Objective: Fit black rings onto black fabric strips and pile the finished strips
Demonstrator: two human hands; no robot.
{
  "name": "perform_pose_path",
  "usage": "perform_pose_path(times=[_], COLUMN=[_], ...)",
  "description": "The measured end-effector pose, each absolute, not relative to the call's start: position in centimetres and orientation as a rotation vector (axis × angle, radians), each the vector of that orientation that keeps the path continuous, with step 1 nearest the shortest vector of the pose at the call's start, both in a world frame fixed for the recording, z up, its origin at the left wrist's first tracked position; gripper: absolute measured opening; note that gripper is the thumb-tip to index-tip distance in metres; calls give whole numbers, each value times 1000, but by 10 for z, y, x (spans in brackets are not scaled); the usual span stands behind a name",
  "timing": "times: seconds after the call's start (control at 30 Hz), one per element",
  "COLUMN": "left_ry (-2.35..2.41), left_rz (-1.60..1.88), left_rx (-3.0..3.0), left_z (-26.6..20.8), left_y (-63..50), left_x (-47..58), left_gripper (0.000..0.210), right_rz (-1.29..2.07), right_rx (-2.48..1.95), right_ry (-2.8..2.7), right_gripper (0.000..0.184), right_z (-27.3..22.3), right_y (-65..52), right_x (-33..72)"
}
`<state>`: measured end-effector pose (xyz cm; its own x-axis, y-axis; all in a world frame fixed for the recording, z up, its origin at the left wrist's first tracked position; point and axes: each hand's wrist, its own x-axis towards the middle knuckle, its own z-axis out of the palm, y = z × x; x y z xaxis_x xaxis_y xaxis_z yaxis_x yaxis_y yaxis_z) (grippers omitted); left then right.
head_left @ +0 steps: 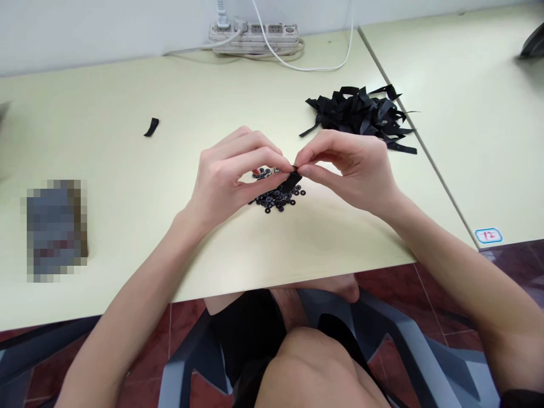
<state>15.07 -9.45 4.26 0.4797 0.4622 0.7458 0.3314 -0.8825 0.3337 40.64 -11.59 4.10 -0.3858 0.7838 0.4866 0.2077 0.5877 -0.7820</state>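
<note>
Between my fingertips is a short black fabric strip (pixel 291 182), its free end hanging downward. My left hand (pixel 238 170) pinches it from the left with thumb and forefinger. From the right, the thumb and forefinger of my right hand (pixel 348 167) close on the strip's upper edge, touching the left fingertips. Any small part between the fingertips is hidden. Just below and behind the strip lies a pile of small black ring-shaped pieces (pixel 272 199), perhaps snaps or washers, partly covered by my left hand. Beyond my right hand is a heap of black strips (pixel 357 113).
A single black strip (pixel 152 127) lies at the left of the pale table (pixel 106 170). A blurred-out box (pixel 55 229) stands near the left front. At the wall is a power strip (pixel 255 38) with a white cable (pixel 314 69). A number label (pixel 488 236) marks the right table's edge.
</note>
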Motion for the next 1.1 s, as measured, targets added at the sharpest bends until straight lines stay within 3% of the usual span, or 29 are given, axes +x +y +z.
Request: perform_pose_path(times=[0.47, 1.1], left_ry=[710, 852], left_rz=[1402, 1300], left_rx=[2542, 2382], left_z=[41, 40], left_y=[-96, -105], left_x=[152, 155], left_gripper=[11, 11], right_rz=[772, 750], right_rx=[-752, -683], right_ry=[-1970, -1804], right_gripper=[10, 11], right_z=[44, 39], right_y=[-116, -117], right_x=[410, 403])
